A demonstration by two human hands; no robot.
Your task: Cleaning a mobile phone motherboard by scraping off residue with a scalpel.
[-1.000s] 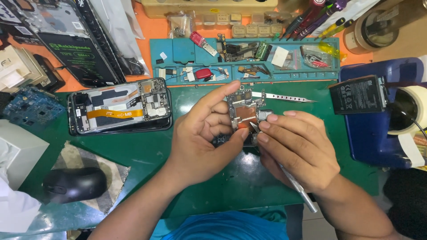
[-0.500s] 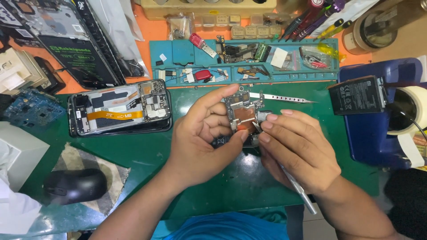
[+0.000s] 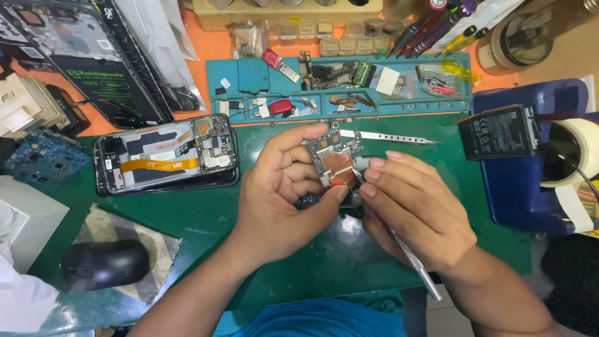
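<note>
Green mat (image 3: pixel 187 218), teal parts tray (image 3: pixel 249 75), copper-patched circuit board (image 3: pixel 337 163), black mouse (image 3: pixel 103 263).

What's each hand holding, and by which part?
Left hand pinches the small circuit board by its lower edge. Right hand grips a metal tool near its tip, handle trailing back.
</note>
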